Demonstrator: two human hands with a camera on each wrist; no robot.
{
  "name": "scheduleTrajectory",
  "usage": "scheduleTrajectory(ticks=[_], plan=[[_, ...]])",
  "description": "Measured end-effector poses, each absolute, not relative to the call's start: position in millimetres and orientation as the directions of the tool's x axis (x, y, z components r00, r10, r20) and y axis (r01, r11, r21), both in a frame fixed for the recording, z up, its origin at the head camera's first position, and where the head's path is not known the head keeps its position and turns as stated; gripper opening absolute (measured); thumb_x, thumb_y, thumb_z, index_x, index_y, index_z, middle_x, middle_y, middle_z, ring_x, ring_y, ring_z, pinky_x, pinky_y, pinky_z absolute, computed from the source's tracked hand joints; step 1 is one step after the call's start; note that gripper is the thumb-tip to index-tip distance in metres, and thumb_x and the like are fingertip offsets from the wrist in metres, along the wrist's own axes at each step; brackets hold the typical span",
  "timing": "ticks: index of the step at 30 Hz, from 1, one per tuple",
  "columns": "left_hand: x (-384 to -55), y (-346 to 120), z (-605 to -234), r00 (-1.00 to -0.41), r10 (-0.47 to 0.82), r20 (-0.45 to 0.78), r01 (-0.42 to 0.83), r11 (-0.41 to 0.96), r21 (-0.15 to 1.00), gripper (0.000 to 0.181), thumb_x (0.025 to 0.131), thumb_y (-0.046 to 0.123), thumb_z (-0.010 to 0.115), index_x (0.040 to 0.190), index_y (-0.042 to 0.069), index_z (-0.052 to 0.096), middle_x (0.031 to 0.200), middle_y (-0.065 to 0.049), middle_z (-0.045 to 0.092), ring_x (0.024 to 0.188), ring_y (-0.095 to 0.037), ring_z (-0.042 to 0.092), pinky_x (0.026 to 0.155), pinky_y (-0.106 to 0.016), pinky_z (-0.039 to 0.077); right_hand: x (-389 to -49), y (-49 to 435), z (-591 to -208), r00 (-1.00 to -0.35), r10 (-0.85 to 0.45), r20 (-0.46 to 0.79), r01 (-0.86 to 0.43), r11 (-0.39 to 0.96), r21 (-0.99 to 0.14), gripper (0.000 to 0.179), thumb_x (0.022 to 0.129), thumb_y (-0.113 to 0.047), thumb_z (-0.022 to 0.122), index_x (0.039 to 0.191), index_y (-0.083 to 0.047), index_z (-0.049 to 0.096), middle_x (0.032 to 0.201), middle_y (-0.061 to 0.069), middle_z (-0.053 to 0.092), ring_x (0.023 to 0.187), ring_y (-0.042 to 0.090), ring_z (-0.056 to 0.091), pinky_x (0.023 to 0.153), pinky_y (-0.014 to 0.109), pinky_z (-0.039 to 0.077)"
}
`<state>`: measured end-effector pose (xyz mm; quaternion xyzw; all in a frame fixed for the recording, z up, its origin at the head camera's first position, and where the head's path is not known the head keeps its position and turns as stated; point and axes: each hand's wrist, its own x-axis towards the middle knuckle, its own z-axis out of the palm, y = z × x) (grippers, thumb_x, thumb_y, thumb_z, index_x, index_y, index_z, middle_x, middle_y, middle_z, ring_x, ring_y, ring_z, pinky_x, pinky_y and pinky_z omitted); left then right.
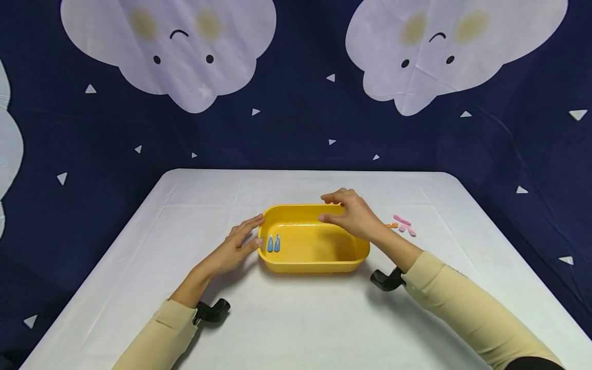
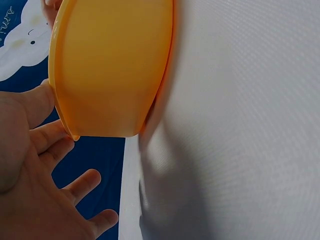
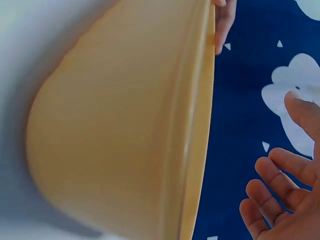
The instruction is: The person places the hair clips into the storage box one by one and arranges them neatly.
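A yellow plastic basin (image 1: 314, 267) sits in the middle of the white table. Two blue snap hair clips, the left one (image 1: 270, 243) and the right one (image 1: 277, 243), lie side by side at the basin's left end. My left hand (image 1: 233, 248) rests against the left rim, thumb and fingertips touching it with the fingers spread. Over the basin's right half hovers my right hand (image 1: 349, 211), its fingers loosely bent and nothing between them. In the right wrist view that hand (image 3: 287, 195) is apart from the rim.
Right of the basin lie several pink hair clips (image 1: 402, 220) and an orange clip (image 1: 392, 225), partly hidden by the right wrist. Behind the white table (image 1: 296, 318) hangs a dark blue cloth (image 1: 296, 139) with clouds and triangles.
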<state>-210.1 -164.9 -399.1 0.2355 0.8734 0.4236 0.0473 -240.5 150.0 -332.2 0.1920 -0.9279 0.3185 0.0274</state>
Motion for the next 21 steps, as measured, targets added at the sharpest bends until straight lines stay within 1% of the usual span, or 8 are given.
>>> scheduleTrajectory(ticks=[5,12,15,19,21], plan=[[-210.0,-164.4,-398.6,-0.887,0.448,0.112,0.368,0.538,0.758,0.052,0.098,0.024,0.050,0.147,0.013,0.033,0.158,-0.003,0.022,0.141,-0.035,0.019,0.111,-0.067,0.014,-238.6,165.4,-331.5,-0.929,-0.319,0.185,-0.366,0.727,-0.581,0.054,0.080,-0.042,0.072,0.126,-0.016,0.061,0.116,0.004,0.063,0.110,0.024,0.051,0.096,0.044,0.044],[-210.2,-164.7,-399.2,-0.884,0.452,0.116,0.370,0.528,0.764,0.051,0.098,0.023,0.049,0.146,0.012,0.034,0.158,-0.003,0.022,0.141,-0.035,0.019,0.111,-0.066,0.014,-238.6,183.2,-333.7,-0.935,-0.286,0.211,-0.355,0.716,-0.602,0.052,0.081,-0.038,0.073,0.124,-0.013,0.061,0.117,0.006,0.063,0.109,0.023,0.050,0.095,0.044,0.044],[-210.1,-165.1,-399.5,-0.883,0.453,0.119,0.372,0.524,0.766,0.051,0.099,0.022,0.049,0.146,0.011,0.034,0.158,-0.004,0.022,0.141,-0.035,0.019,0.111,-0.067,0.014,-239.5,193.3,-335.9,-0.947,-0.260,0.189,-0.321,0.728,-0.606,0.051,0.082,-0.039,0.072,0.125,-0.014,0.060,0.118,0.005,0.062,0.110,0.027,0.051,0.094,0.045,0.045],[-209.4,-165.0,-398.6,-0.885,0.452,0.115,0.369,0.528,0.765,0.051,0.099,0.024,0.049,0.146,0.012,0.033,0.158,-0.003,0.022,0.141,-0.035,0.018,0.111,-0.067,0.014,-241.5,207.3,-339.6,-0.969,-0.208,0.130,-0.244,0.753,-0.611,0.052,0.083,-0.041,0.070,0.128,-0.016,0.058,0.123,0.005,0.059,0.114,0.033,0.049,0.093,0.047,0.045],[-208.8,-164.9,-397.7,-0.885,0.452,0.112,0.368,0.531,0.763,0.052,0.098,0.025,0.049,0.146,0.012,0.033,0.158,-0.003,0.022,0.141,-0.035,0.018,0.111,-0.067,0.013,-242.6,214.0,-341.0,-0.974,-0.194,0.122,-0.227,0.757,-0.612,0.053,0.083,-0.042,0.069,0.128,-0.015,0.058,0.125,0.005,0.058,0.116,0.033,0.049,0.095,0.048,0.045]])
